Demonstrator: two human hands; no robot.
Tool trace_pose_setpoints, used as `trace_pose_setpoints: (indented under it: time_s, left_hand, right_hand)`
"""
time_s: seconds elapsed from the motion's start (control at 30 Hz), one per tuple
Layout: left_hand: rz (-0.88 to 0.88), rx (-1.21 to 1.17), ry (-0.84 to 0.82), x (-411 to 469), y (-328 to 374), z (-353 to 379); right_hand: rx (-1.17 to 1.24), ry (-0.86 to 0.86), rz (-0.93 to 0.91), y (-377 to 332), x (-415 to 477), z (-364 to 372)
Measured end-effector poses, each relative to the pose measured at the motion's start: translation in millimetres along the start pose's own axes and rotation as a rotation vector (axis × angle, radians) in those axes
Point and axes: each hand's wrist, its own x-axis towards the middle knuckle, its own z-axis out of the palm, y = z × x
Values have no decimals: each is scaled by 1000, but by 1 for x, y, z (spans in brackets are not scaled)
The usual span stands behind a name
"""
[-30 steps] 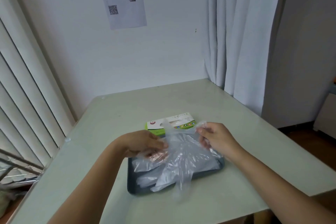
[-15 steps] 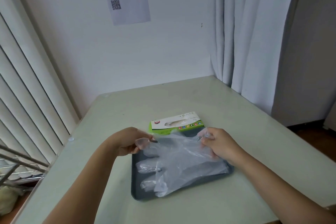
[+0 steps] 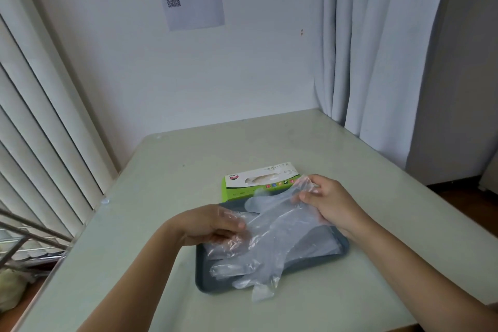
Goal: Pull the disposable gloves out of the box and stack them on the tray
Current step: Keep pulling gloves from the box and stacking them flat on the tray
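A clear disposable glove (image 3: 272, 219) is stretched between both hands above a dark grey tray (image 3: 341, 250). My left hand (image 3: 213, 224) pinches the glove's left edge over the tray's back left corner. My right hand (image 3: 327, 201) pinches its cuff end near the box. More clear gloves (image 3: 250, 264) lie piled on the tray, with fingertips hanging over its front rim. The green and white glove box (image 3: 262, 179) lies flat just behind the tray.
The pale green table (image 3: 167, 183) ends at a wall behind. Vertical blinds (image 3: 40, 121) run along the left edge, a grey curtain (image 3: 377, 48) hangs at the back right, and a metal rack (image 3: 24, 245) stands lower left.
The held glove has been lowered and spread out over the pile. My left hand moved right and down over the tray's corner. My right hand stays near the box.
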Motion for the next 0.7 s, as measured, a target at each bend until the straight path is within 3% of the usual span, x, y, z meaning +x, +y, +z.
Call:
trace_pose_setpoints:
  time_s: [0.2,0.47,0.7]
  left_hand:
    - [35,-152,113,-2,6,1]
    - [-123,-176,191,3,15,4]
    - [-155,119,190,3,8,-2]
  right_hand:
    - [-113,23,43,4,2,-1]
    - [-393,-14,138,19,3,1]
    - [-641,55,107,18,3,0]
